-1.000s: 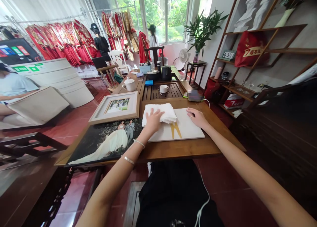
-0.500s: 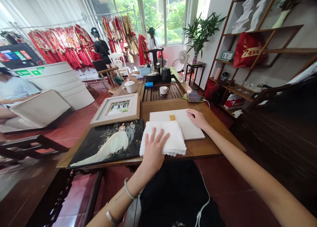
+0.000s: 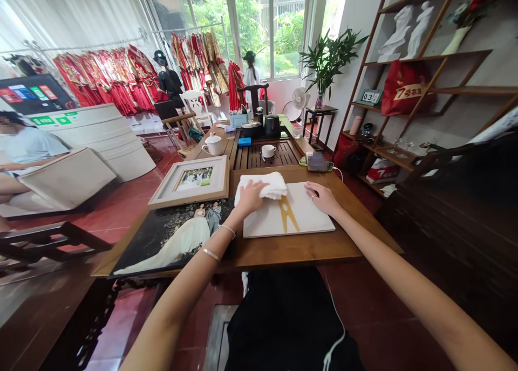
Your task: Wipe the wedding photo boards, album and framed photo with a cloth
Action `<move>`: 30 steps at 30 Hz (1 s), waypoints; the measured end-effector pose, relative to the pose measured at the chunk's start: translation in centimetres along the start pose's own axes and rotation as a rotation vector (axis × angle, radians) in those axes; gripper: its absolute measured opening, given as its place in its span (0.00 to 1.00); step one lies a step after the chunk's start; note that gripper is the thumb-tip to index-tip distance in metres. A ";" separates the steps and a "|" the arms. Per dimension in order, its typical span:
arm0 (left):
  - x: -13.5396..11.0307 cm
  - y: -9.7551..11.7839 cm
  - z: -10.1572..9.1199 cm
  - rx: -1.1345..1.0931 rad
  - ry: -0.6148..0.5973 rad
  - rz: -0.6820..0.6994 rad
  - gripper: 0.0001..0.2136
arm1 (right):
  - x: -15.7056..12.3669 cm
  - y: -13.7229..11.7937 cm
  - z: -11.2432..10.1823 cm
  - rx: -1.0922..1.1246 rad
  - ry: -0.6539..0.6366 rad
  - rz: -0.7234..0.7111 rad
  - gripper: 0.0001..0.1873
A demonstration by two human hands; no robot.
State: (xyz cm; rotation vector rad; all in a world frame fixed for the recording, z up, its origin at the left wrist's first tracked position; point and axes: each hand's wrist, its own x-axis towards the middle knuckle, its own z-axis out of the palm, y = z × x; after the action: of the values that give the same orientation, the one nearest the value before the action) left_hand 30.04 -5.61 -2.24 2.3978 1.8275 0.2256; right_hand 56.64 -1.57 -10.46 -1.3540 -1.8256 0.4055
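My left hand (image 3: pixel 250 197) lies with its fingers stretched out on a folded white towel (image 3: pixel 272 183), pressing it on the far left part of a flat white board (image 3: pixel 263 222). My right hand (image 3: pixel 321 197), with a ring on one finger, rests at the board's far right edge, its fingers out and touching the surface. Between the hands, a yellow A-shaped piece (image 3: pixel 288 217) lies on the board, its top end beside the towel. Left of the board lies a dark photo panel (image 3: pixel 154 236) of a couple, partly behind my left arm.
Beyond the panel lies a framed photo (image 3: pixel 190 179). A lidded white cup (image 3: pixel 212 143), a tea tray (image 3: pixel 246 158) with a white cup (image 3: pixel 267 151), and a phone (image 3: pixel 318 162) on a cable stand farther back. A person (image 3: pixel 32 144) sits at the left.
My left hand has slid the towel away from me and a little left across the board, uncovering the yellow piece and the board's near edge. My right hand stays at the board's edge.
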 end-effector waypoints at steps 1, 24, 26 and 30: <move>0.5 0.0 0.2 -0.001 0.014 -0.006 0.32 | 0.0 0.0 0.0 0.001 0.003 0.000 0.16; -14.3 5.9 0.0 0.050 -0.143 0.216 0.46 | -0.2 -0.4 0.0 -0.005 -0.003 0.006 0.17; -14.7 5.5 -0.1 0.047 -0.128 0.178 0.47 | -0.2 -0.3 0.0 -0.003 -0.005 0.008 0.17; -12.5 4.0 -0.1 0.035 -0.077 0.081 0.43 | -0.2 -0.2 0.0 0.000 -0.010 -0.001 0.17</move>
State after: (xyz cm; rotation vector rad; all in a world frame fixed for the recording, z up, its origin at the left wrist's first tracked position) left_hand 30.57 -18.74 -1.99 2.4705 1.7182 0.1076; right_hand 56.56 -1.81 -10.41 -1.3538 -1.8345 0.4126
